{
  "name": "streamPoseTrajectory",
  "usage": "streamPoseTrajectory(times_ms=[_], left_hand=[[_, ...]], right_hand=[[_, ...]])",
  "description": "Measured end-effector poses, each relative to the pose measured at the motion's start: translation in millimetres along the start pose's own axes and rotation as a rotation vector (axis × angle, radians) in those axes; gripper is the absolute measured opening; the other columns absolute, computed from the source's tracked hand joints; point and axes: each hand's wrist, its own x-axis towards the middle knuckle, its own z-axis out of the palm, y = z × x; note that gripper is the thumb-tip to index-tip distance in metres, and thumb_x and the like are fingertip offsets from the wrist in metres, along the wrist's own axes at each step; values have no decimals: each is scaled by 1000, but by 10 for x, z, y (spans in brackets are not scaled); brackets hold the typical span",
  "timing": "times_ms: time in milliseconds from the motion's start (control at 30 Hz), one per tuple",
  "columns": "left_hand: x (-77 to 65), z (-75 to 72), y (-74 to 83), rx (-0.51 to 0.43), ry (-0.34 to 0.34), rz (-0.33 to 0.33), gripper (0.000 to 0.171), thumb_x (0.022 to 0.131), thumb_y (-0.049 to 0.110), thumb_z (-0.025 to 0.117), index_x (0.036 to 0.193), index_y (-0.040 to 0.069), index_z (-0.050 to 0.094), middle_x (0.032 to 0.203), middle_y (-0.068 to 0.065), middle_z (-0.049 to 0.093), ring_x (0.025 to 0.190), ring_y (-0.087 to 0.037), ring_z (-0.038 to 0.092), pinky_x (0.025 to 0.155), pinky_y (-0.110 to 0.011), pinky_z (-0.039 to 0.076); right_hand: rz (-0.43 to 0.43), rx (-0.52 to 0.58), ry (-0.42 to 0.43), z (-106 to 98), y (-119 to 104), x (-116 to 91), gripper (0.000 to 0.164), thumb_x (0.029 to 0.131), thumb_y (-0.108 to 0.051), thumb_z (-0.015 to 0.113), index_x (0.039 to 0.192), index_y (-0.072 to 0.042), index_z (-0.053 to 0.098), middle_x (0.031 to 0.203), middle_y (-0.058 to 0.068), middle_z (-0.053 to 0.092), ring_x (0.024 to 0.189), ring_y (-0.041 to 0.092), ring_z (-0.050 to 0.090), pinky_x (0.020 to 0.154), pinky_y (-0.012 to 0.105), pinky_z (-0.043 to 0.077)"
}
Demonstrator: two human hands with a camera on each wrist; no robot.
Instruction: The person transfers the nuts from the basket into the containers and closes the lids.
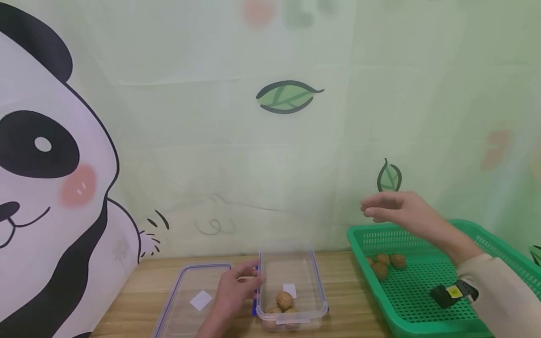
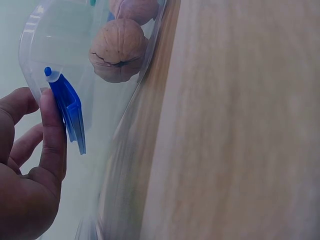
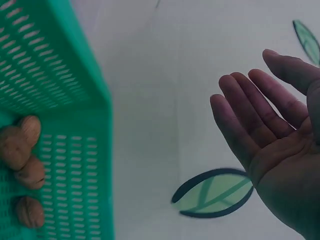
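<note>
With the clear container [image 1: 291, 265] as hub and the backdrop at twelve, I see a beige sleeve [image 1: 503, 295] closest in, at four o'clock, with a black device [image 1: 441, 297] at its cuff. Three walnuts [image 1: 285, 301] sit bunched inside the container at its six o'clock end, one resting on the others. A blue latch [image 2: 72, 112] juts out from the nine o'clock side, and right by it the left hand [image 1: 235, 288] pinches the rim, thumb lapping over it, other fingers outside. At nine o'clock a blue-edged lid [image 1: 190, 281] lies flat on the wooden desk [image 1: 344, 295], bearing a white sticker [image 1: 201, 300].

Over at three stands a green basket [image 1: 435, 327], four more walnuts [image 1: 380, 271] gathered toward its ten o'clock corner. Toward two, the right hand [image 1: 395, 211] hangs in the air, higher than the basket's rim; its fingers are stretched out side by side, thumb well apart.

Farthest off is the pale green backdrop [image 1: 190, 136], with a big panda [image 1: 46, 188] at ten and a leaf [image 1: 287, 96] at twelve.
</note>
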Motion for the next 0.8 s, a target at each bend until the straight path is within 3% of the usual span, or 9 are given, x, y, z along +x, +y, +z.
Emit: streamPoseTrajectory(times_ms=[233,800], left_hand=[[-2,-7,1,5,-1,1,53,92,6,81,140,-6,63,116,-20,68,82,-24,71,69,-32,66],[-11,-16,-8,-7,-14,2,54,92,7,81,141,-6,62,116,-20,68,82,-24,71,69,-33,67]], right_hand=[[60,35,-13,-70,366,8,49,108,-38,64,145,-5,63,138,17,68,118,33,70,108,71,46],[208,9,-67,-110,957,-44,56,106,-40,66,148,-2,58,147,24,59,117,38,70,103,74,47]])
